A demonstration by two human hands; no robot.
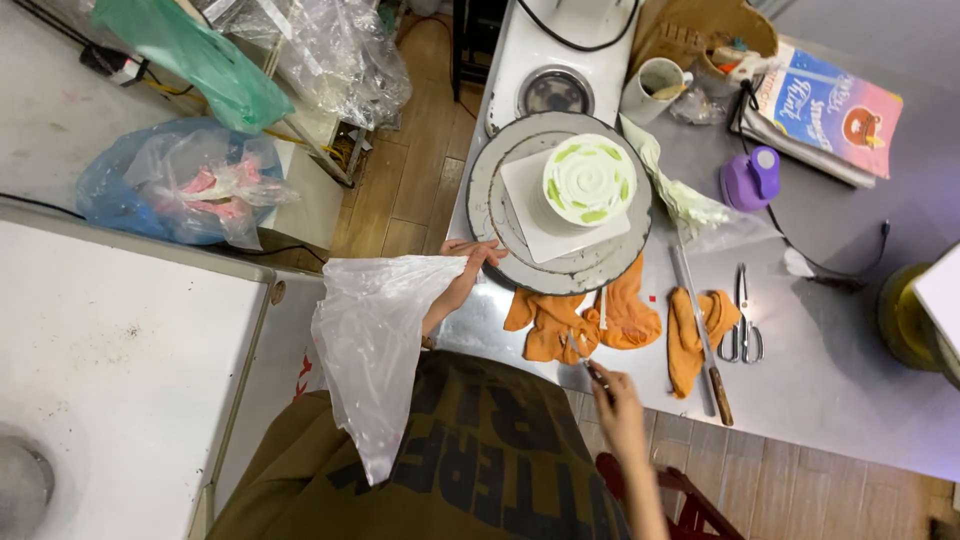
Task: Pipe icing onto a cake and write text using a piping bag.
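Scissors (742, 335), purple tool (750, 180), mug (650, 90)

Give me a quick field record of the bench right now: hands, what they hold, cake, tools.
left hand: holds an empty clear piping bag by its wide end, tip hanging down
right hand: at the table's near edge, pinching a small dark item, too small to tell
cake: white with green marks, on a white board on a grey turntable
cloths: orange cloth beside the turntable
tools: scissors, long knife

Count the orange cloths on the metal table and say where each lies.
2. One orange cloth lies crumpled under the turntable's front edge; the other lies right of it, under the long knife, beside the scissors.
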